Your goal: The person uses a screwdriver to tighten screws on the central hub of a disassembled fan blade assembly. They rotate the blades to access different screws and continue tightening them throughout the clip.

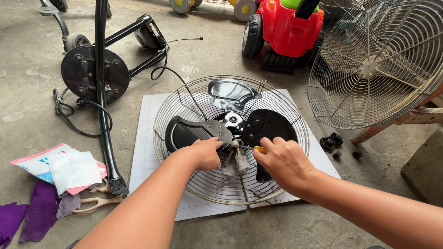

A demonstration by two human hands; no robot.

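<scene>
A round wire fan guard [184,103] lies flat on a white board [145,138] on the concrete floor. Three fan blades sit inside it around a metal hub [232,120]: two black ones [184,131] and a shiny silver one [230,92]. My left hand [203,153] rests on the left black blade near the hub. My right hand [284,161] grips a tool with an orange-yellow handle [260,149], its tip pointing toward the hub. A grey rag [240,159] hangs below the hub between my hands.
A black fan stand with round base [94,71] and cable lies at left. A second wire guard [378,60] leans at right, by a red toy car [288,27]. Small black knobs [332,140], purple cloths [39,207], pliers [99,202] and a packet [39,166] lie about.
</scene>
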